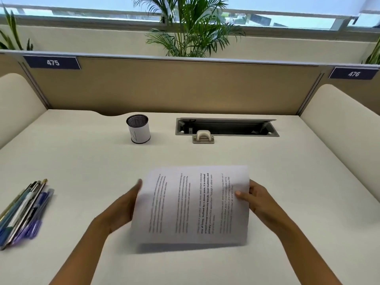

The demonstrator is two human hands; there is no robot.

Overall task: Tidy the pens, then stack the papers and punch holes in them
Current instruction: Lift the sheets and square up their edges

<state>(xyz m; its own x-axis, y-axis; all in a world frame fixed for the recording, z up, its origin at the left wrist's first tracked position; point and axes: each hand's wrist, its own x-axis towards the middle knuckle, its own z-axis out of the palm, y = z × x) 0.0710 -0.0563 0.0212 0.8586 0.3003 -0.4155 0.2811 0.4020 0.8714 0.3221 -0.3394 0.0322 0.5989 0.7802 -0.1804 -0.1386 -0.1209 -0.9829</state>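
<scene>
A stack of printed white papers is held just above the desk at the front centre, text running sideways, casting a shadow below. My left hand grips its left edge, my right hand grips its right edge with the thumb on top. Several pens lie side by side in a bundle on the desk at the far left. A mesh pen cup wrapped in white paper stands upright at the back, and nothing shows above its rim. A small beige hole punch sits at the back centre.
An open cable tray is recessed into the white desk right behind the punch. Tan partition panels close off the back, with curved cream dividers at both sides. Plants stand beyond the partition.
</scene>
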